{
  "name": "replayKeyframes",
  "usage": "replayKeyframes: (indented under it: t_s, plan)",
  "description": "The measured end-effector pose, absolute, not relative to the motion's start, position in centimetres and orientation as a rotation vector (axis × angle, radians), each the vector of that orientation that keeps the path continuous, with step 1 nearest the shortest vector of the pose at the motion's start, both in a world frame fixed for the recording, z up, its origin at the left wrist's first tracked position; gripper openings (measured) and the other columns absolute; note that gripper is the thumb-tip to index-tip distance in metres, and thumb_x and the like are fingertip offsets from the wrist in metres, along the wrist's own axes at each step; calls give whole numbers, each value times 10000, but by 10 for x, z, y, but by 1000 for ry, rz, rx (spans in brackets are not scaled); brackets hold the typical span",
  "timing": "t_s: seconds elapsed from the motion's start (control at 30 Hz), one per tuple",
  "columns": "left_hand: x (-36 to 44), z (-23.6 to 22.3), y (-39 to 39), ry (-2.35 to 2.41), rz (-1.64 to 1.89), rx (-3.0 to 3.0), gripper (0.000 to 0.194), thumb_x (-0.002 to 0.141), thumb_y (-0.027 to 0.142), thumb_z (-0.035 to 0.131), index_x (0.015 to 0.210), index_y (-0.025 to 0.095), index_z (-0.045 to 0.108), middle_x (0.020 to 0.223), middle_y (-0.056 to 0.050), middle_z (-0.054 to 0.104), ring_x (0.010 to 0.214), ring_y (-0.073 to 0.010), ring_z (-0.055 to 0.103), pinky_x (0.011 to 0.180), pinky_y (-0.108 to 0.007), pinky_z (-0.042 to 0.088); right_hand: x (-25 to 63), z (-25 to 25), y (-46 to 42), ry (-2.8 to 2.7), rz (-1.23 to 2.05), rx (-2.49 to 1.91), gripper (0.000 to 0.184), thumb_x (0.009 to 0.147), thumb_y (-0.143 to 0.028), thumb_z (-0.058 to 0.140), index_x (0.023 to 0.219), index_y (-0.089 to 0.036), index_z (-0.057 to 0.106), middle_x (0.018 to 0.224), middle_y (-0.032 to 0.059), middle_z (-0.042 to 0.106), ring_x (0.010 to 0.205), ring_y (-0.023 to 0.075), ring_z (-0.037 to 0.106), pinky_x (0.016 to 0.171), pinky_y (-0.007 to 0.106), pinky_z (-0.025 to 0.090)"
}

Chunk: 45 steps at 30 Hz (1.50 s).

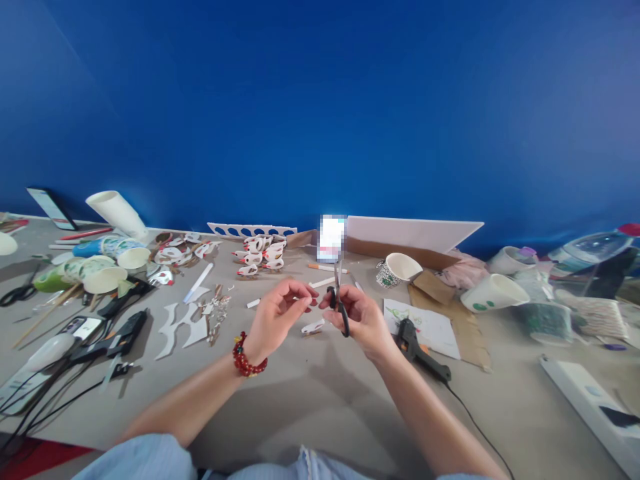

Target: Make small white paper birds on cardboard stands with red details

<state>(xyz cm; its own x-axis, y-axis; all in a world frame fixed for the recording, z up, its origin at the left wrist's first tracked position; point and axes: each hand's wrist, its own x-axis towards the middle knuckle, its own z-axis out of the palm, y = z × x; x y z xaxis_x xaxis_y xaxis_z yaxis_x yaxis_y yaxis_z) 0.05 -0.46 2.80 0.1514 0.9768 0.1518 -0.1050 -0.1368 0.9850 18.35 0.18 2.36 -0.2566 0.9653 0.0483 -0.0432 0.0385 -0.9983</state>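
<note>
My right hand [367, 320] is closed around the black handles of a pair of scissors [337, 287], whose blades point up and away from me. Close beside it, my left hand [283, 310] has its thumb and fingertips pinched together; whatever is between them is too small to make out. A small white cut-out piece with a brown base [313, 327] lies on the table just below the gap between my hands. Farther back stands a group of small white bird-like figures [260, 253] with red and brown parts.
White board scraps [187, 330] and twig bits [217, 313] lie to the left, near glue guns [117, 340] and cables. On the right are a glue gun [420, 350], cardboard [470, 333], a patterned paper cup [397, 269] and a bottle [590, 250]. A blurred bright screen [331, 237] stands against the back.
</note>
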Motion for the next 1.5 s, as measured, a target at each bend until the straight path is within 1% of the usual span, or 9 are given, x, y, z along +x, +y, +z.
replayKeyframes:
  t_s: [0.13, 0.2, 0.4, 0.6, 0.7, 0.8, 1.17, 1.4, 1.5]
  plan:
    - [3, 28, -6, 970, 1165, 1290, 174, 844, 343, 654, 839, 173, 613, 780, -28, 637, 737, -153, 617, 723, -274, 501, 179, 15, -1, -1408, 1298, -1040, 256, 699, -276, 757, 880, -206, 590, 787, 2, 650, 620, 115, 540, 533, 220, 433]
    - [5, 27, -7, 970, 1143, 1269, 178, 835, 346, 658, 828, 175, 608, 751, -23, 625, 723, -154, 608, 700, -272, 496, 177, 12, -2, -1396, 1260, -1078, 253, 696, -269, 751, 861, -207, 570, 740, -12, 633, 585, 109, 522, 504, 213, 413]
    - [8, 27, -9, 980, 1125, 1315, 138, 823, 308, 668, 806, 178, 622, 766, -28, 619, 690, -142, 568, 625, -251, 462, 175, 14, -3, -1314, 1282, -1071, 279, 665, -259, 748, 831, -206, 530, 730, -17, 635, 572, 104, 514, 486, 205, 395]
    - [1, 30, -8, 857, 1077, 1313, 103, 840, 232, 585, 926, 183, 610, 900, -45, 630, 842, -178, 592, 754, -292, 466, 176, 17, -3, -1277, 1306, -1035, 270, 658, -225, 741, 823, -204, 529, 729, -26, 618, 563, 91, 509, 490, 196, 403]
    - [-3, 32, -7, 854, 1037, 1461, 112, 849, 203, 526, 893, 175, 625, 914, -57, 629, 884, -200, 582, 791, -308, 443, 177, 15, -2, -1296, 1293, -1043, 264, 665, -208, 730, 834, -206, 527, 736, -24, 621, 549, 87, 486, 481, 194, 387]
    - [-3, 34, -7, 920, 1051, 1596, 89, 846, 196, 538, 843, 177, 624, 882, -53, 632, 873, -207, 577, 806, -313, 430, 177, 13, -1, -1333, 1268, -1062, 260, 667, -189, 724, 833, -206, 524, 720, -26, 624, 534, 83, 473, 479, 192, 373]
    - [3, 24, -5, 974, 1113, 1660, 90, 879, 232, 568, 834, 164, 607, 840, -40, 623, 820, -173, 570, 790, -288, 429, 175, 14, -3, -1311, 1296, -1036, 262, 649, -193, 737, 806, -203, 528, 694, -32, 616, 545, 88, 487, 469, 183, 365]
    - [7, 19, -8, 883, 1161, 1394, 84, 878, 236, 579, 832, 165, 578, 825, -23, 586, 773, -139, 548, 710, -247, 422, 171, 11, -5, -1302, 1317, -1059, 261, 644, -202, 741, 766, -209, 510, 693, -26, 619, 539, 94, 495, 487, 201, 383]
    - [6, 21, -7, 820, 1189, 1310, 96, 881, 243, 588, 837, 161, 568, 858, -36, 617, 773, -136, 559, 735, -256, 434, 172, 12, -4, -1332, 1269, -1087, 222, 656, -195, 715, 769, -204, 525, 687, -20, 625, 537, 94, 486, 487, 203, 368]
